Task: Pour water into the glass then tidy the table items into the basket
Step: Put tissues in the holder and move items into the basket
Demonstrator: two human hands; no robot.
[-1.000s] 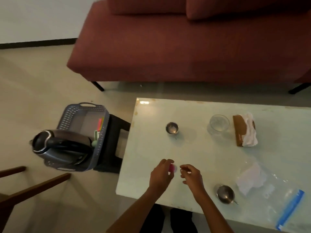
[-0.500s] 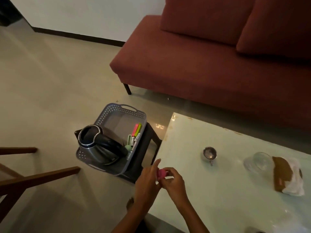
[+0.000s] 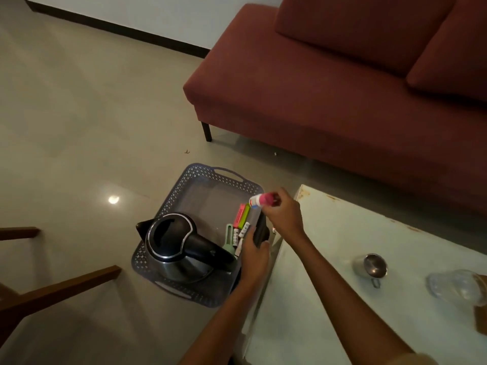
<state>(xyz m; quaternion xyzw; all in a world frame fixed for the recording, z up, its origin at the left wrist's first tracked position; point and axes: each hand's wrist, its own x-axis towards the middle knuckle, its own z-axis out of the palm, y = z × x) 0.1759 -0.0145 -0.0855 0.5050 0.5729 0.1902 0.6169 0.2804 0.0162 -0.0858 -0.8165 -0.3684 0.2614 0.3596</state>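
Half a second ago both hands were pinching the small pink-and-white tube together at the table's near corner; now the right hand has carried it out past the table edge and holds it alone over the basket. That tube is gripped between the right thumb and fingertips, its white end pointing left, hanging above the right rim of the basket and just over the pink and green markers that lie against that wall. The left hand has let go of the tube and come down lower, its fingers curled over the basket's right side near the black stool the basket sits on; whether it actually clasps the rim cannot be told from here. Inside the basket, a black and steel kettle lies toward the near end with its spout to the left, and a pale green tool and some small white-labelled tubes rest between the kettle's handle and the markers. On the pale table to the right, a small steel cup lies near the clear glass, which sits at the right edge of view, touching a brown object that is mostly cut off. A dark red sofa stands behind the table, and brown wooden chair arms show at the lower left above the shiny floor.
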